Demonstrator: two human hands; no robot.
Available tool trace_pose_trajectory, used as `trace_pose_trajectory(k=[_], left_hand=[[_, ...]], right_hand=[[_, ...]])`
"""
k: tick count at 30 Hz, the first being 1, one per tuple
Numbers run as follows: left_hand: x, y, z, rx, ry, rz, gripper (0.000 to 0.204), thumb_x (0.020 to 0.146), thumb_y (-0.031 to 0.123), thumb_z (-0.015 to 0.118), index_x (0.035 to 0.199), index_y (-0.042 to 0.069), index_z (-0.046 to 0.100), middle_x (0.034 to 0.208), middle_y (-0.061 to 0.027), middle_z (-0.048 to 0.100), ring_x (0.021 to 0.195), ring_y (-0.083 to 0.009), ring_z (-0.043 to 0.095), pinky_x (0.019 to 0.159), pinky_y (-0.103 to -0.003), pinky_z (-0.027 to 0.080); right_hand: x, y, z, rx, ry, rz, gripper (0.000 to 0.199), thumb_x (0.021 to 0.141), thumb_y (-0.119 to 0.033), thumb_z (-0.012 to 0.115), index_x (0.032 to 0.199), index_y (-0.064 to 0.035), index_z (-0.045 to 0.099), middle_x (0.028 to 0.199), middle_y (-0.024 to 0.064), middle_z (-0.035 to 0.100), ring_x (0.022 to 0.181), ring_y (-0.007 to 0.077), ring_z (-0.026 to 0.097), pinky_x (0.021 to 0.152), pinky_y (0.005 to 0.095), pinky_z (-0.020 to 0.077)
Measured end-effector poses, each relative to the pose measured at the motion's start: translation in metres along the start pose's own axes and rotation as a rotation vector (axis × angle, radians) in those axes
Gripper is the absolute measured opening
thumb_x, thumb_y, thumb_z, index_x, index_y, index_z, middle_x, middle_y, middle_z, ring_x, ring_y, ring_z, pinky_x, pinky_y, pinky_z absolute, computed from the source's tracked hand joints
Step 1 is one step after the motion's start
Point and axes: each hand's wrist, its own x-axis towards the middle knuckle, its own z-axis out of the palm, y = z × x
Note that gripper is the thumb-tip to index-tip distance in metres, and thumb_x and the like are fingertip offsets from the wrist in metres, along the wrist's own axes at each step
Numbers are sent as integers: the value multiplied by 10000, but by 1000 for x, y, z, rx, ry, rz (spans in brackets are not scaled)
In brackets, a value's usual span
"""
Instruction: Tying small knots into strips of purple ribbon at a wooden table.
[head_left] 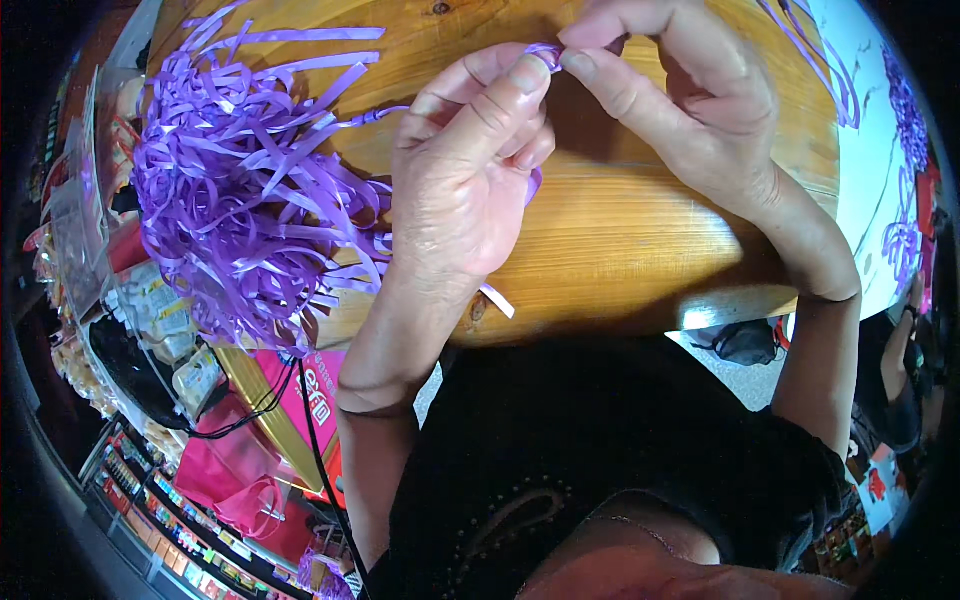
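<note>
A strip of shiny purple ribbon [543,52] is pinched between the thumb and fingers of my left hand [465,165], its lower fingers curled in. Some of this ribbon shows past the palm, and a pale end pokes out below the wrist. Thumb and forefinger of my right hand [700,115] close together at the ribbon's tip, touching it. What lies exactly between those two fingertips is tiny and partly hidden. Beside my left hand, a big tangled heap of purple ribbons [240,180] covers the left part of the wooden table [620,265].
More purple ribbons [905,110] hang over a white marbled surface [865,190] at the right. Left of the table are clear plastic bags [160,310], a pink bag [235,470], and shelves of small goods [170,530]. A black cord [318,450] runs down near my left forearm.
</note>
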Motion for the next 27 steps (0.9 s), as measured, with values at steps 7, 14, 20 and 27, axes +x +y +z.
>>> trace_pose_trajectory(k=[7,14,20,27], left_hand=[[-4,0,5,42,56,23,130,815,62,653,938,21,642,718,31,565,541,-37,373,504,-213,298],[-5,1,3,57,-5,-3,119,818,53,648,932,17,639,745,-2,584,567,-46,410,501,-196,301],[-7,-1,11,126,119,-33,124,814,39,651,935,17,637,776,-6,601,584,-37,422,503,-190,300],[-4,-3,9,138,22,-2,136,812,34,654,945,15,631,786,5,607,583,-22,406,500,-188,277]], right_hand=[[-2,9,-1,-9,-35,-152,110,798,-24,629,905,2,624,851,112,618,755,202,613,642,276,482],[3,-1,-6,47,-64,22,98,770,-24,666,858,7,635,806,108,627,723,188,615,612,265,481],[2,-1,-9,-156,-77,-159,74,752,-4,664,809,-14,618,771,88,616,682,150,594,582,252,468],[9,65,23,477,70,-371,21,803,-2,609,796,-19,600,765,-19,583,668,31,518,578,165,404]])
